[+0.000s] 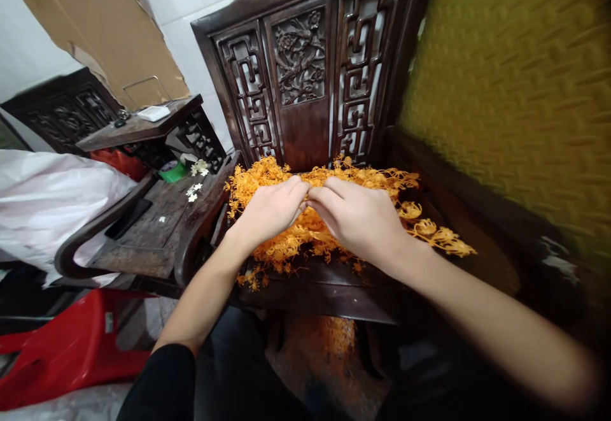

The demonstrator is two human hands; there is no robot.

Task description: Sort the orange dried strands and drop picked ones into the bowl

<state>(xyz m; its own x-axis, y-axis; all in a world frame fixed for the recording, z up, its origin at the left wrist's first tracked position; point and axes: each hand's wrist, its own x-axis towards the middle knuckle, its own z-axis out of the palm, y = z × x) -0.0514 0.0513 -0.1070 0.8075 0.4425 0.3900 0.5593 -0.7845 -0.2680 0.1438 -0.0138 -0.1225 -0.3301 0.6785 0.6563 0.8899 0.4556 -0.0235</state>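
A heap of orange, curly flower-like pieces (286,242) lies on the seat of a dark carved wooden chair (305,134). Above the heap, my left hand (280,204) and my right hand (356,216) meet at the fingertips. Both hands are closed in a pinch, backs turned up. Whatever they pinch is too small and too covered by the fingers to make out. One orange strand (443,239) reaches out to the right of my right hand.
On the left are a wooden side surface (143,242) with green tape (172,171) and small white flower pieces (193,192), a white sack (52,198) and a red plastic stool (76,344). A yellow-green textured surface (515,90) fills the upper right.
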